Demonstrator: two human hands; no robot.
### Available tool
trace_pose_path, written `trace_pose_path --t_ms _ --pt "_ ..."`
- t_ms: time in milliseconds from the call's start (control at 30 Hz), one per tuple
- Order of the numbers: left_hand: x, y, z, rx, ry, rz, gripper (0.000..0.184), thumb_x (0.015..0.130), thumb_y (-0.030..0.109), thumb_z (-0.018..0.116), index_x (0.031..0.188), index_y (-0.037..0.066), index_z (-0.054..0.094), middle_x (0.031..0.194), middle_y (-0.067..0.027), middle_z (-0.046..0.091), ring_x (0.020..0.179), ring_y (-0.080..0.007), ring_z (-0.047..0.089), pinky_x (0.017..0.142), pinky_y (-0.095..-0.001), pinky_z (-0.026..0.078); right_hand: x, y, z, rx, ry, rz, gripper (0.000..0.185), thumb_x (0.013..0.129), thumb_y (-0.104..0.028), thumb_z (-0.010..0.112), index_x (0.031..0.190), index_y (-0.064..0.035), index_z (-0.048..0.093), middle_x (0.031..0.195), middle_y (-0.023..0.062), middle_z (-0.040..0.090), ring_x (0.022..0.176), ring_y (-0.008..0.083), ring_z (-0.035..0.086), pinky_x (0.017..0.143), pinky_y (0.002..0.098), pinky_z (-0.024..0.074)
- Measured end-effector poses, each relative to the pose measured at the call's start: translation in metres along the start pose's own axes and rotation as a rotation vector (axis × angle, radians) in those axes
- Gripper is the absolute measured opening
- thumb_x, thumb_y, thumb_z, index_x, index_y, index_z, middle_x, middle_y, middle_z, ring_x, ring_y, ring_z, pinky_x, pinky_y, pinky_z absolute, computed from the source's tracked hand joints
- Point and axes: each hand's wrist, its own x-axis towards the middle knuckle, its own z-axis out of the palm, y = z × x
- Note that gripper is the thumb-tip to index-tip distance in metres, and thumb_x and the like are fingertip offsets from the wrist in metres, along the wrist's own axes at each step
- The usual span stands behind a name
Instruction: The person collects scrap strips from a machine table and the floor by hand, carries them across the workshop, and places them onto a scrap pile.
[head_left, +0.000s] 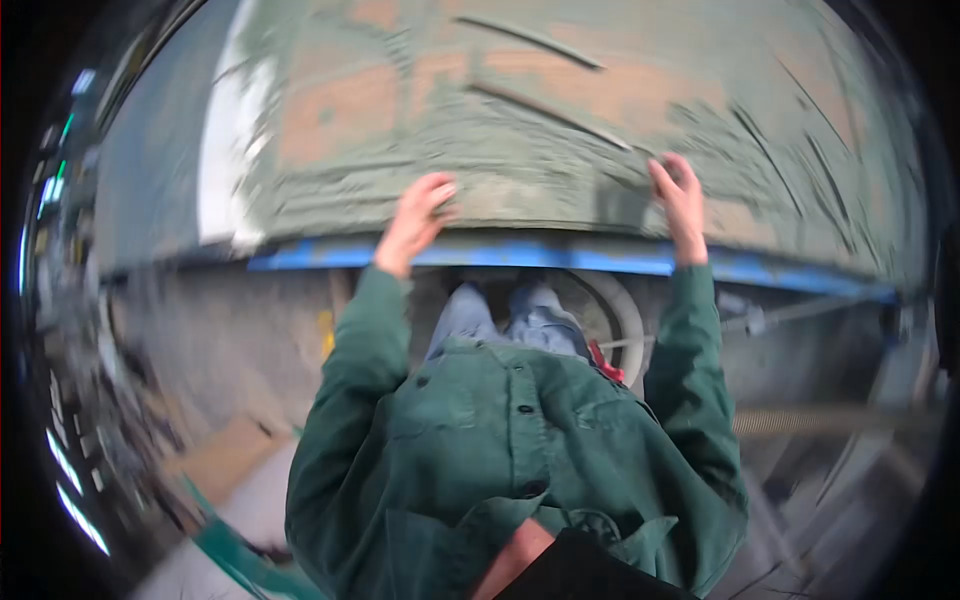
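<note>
My left hand (418,218) hovers at the near edge of a broad panel (540,190) smeared with grey-green coating over orange-brown patches. Its fingers are loosely curled and apart, and nothing shows in them. Farther right, my right hand (682,205) is bent with thumb and fingers brought together over the panel. A thin dark strip (550,113) slants across the surface, and its near end reaches these fingertips; blur hides the exact grip. Beyond it lies a second dark strip (530,42), roughly parallel and touched by neither hand.
Several narrow dark lines (768,160) mark the panel's right side. A white band (228,150) crosses its left part. Along the front edge runs a blue rail (460,256). Below are a pale curved ring (625,315), a brown cardboard piece (225,455) and a ribbed hose-like length (800,420).
</note>
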Motion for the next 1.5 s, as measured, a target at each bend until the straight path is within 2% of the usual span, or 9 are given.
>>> trace_pose_path --t_ms 67,233,500,1000,1033,1067,1133,1300,1500 --pt "0.0 -0.028 0.008 -0.688 -0.256 -0.149 0.027 0.082 0.02 0.06 0.104 0.004 0.055 0.092 -0.0079 0.057 0.082 -0.0201 0.056 0.071 -0.0298 0.046 -0.026 -0.016 0.044 0.253 -0.208 -0.016 0.021 0.083 -0.014 0.064 0.099 -0.0036 0.055 0.067 -0.0021 0.05 0.055 0.0049 0.044 0.049 0.0185 0.0343" --pt "-0.022 -0.071 0.046 -0.974 -0.174 -0.277 0.032 0.086 0.028 0.048 0.106 0.005 0.059 0.108 -0.0118 0.061 0.1 -0.025 0.058 0.09 -0.0426 0.045 -0.104 -0.039 0.156 -0.266 -0.38 -0.634 0.026 0.071 -0.006 0.064 0.094 -0.0038 0.052 0.097 0.0121 0.051 0.088 0.0295 0.049 0.074 0.0357 0.0417" --pt "-0.093 -0.072 -0.032 -1.23 0.006 -0.04 0.041 0.086 0.048 0.052 0.102 0.012 0.062 0.102 -0.0045 0.063 0.099 -0.0196 0.057 0.091 -0.0367 0.045 -0.189 -0.035 0.246 -0.839 -0.612 -1.063 0.056 0.079 -0.034 0.059 0.129 -0.0146 0.044 0.136 0.0102 0.038 0.125 0.0282 0.035 0.101 0.0517 0.0185" --pt "-0.412 -0.172 -0.431 -1.993 0.293 0.918 0.034 0.083 0.04 0.058 0.089 0.007 0.058 0.091 -0.0054 0.057 0.092 -0.0229 0.051 0.074 -0.0352 0.048 -0.334 0.03 0.465 -0.696 -1.363 -1.024 0.047 0.081 -0.023 0.062 0.12 -0.0021 0.046 0.12 0.0199 0.048 0.109 0.0376 0.046 0.093 0.0439 0.0372" --pt "-0.464 -0.129 -0.465 -1.205 0.88 1.062 0.038 0.083 0.042 0.059 0.094 0.006 0.058 0.09 -0.0052 0.057 0.09 -0.0218 0.053 0.079 -0.0345 0.048 -0.34 0.038 0.473 -0.709 -1.406 -0.998 0.047 0.08 -0.023 0.063 0.119 -0.0023 0.047 0.12 0.0195 0.048 0.109 0.0371 0.046 0.093 0.0433 0.0376" --pt "-0.528 -0.093 -0.519 -1.843 0.321 1.246 0.045 0.081 0.047 0.059 0.097 0.005 0.059 0.089 -0.0044 0.059 0.089 -0.022 0.055 0.083 -0.0361 0.047 -0.346 0.044 0.482 -0.716 -1.445 -0.972 0.047 0.08 -0.023 0.063 0.119 -0.0024 0.047 0.119 0.0191 0.049 0.109 0.0367 0.046 0.092 0.0427 0.038" --pt "-0.663 -0.013 -0.635 -1.346 0.79 1.767 0.069 0.075 0.047 0.065 0.122 0.004 0.038 0.118 -0.012 0.044 0.11 -0.0298 0.042 0.091 -0.0472 0.04 -0.361 0.041 0.492 -0.762 -1.45 -0.97 0.05 0.077 -0.024 0.066 0.119 -0.0027 0.047 0.119 0.0182 0.049 0.109 0.0361 0.046 0.093 0.0421 0.0379" --pt "-0.857 0.123 -0.689 -1.081 1.54 1.573 0.092 0.076 0.067 0.048 0.144 0.022 0.005 0.148 -0.0105 0.002 0.133 -0.039 0.014 0.09 -0.0723 0.026 -0.366 0.042 0.51 -0.882 -1.336 -0.928 0.053 0.075 -0.023 0.068 0.119 -0.0033 0.048 0.118 0.0191 0.05 0.109 0.036 0.046 0.094 0.0422 0.0378" --pt "-0.693 -0.049 -0.743 -0.79 1.478 1.18 0.054 0.083 0.057 0.05 0.115 0.013 0.047 0.101 -0.0092 0.057 0.093 -0.0259 0.056 0.082 -0.0412 0.048 -0.354 0.04 0.499 -0.912 -1.238 -0.798 0.048 0.075 -0.024 0.067 0.116 -0.0036 0.051 0.113 0.0195 0.053 0.106 0.0362 0.049 0.091 0.042 0.0405"
